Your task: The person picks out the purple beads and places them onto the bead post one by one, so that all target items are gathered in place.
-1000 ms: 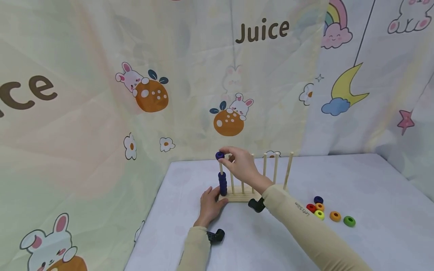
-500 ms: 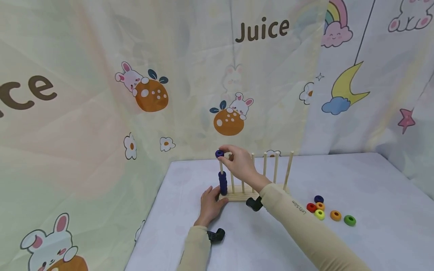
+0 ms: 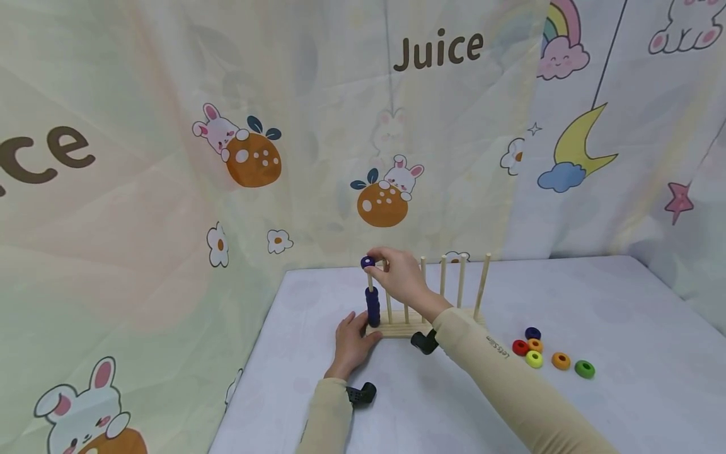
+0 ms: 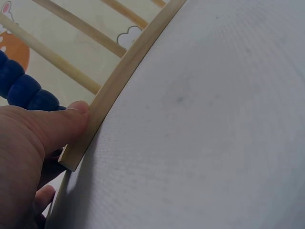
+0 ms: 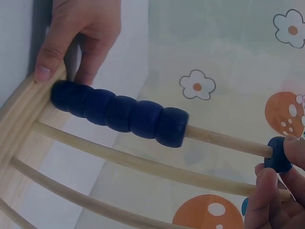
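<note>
A wooden rack [image 3: 397, 330] with several upright pegs stands on the table. Dark blue beads [image 5: 119, 113] are stacked on its leftmost peg [image 5: 228, 141], filling the lower part. My right hand [image 3: 401, 277] pinches another blue bead [image 3: 368, 261] between thumb and fingers. That bead sits at the tip of the same peg, with a pale spot showing in its hole, and bare wood separates it from the stack. My left hand [image 3: 350, 345] grips the left end of the rack's base [image 4: 112, 90], thumb on the front edge and other fingers partly hidden behind.
Right of the rack lie loose beads: blue [image 3: 532, 333], red [image 3: 520, 347], yellow [image 3: 534, 359], green [image 3: 585, 369] and two orange, one of them an orange bead [image 3: 561, 361] apart from the cluster. Black wrist devices [image 3: 362, 395] are on both wrists. A printed curtain [image 3: 317, 126] hangs behind the white table [image 3: 454, 403].
My right hand and its bead have dipped very slightly at the peg's tip, and a pale spot now shows in the bead's hole. The left hand stays on the base.
</note>
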`<move>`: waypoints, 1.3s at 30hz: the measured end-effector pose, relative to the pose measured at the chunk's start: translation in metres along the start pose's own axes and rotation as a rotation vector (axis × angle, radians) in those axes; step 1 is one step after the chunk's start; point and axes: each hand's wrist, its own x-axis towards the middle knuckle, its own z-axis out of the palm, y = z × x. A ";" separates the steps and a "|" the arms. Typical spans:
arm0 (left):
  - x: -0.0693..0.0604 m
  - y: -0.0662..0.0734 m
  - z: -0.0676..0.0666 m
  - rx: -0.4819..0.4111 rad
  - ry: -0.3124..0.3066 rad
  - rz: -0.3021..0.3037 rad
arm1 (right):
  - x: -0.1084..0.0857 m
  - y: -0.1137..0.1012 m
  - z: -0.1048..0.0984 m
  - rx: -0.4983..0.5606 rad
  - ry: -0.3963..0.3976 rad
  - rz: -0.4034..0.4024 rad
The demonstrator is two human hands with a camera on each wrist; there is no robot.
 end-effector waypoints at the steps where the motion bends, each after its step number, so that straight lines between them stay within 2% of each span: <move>1: 0.000 0.000 0.000 0.004 0.002 0.005 | -0.001 0.001 0.001 -0.001 -0.002 0.001; 13: -0.001 0.000 0.000 -0.007 -0.007 -0.019 | -0.004 0.007 0.006 0.010 -0.013 0.020; 21: -0.002 0.000 0.000 -0.020 0.003 0.005 | -0.006 0.007 0.005 0.026 0.022 0.004; 27: -0.002 0.001 0.000 -0.017 -0.008 -0.001 | -0.008 0.006 0.004 0.054 0.048 -0.013; 39: -0.001 0.002 -0.001 0.004 -0.007 -0.002 | -0.020 -0.001 -0.009 0.150 0.129 -0.081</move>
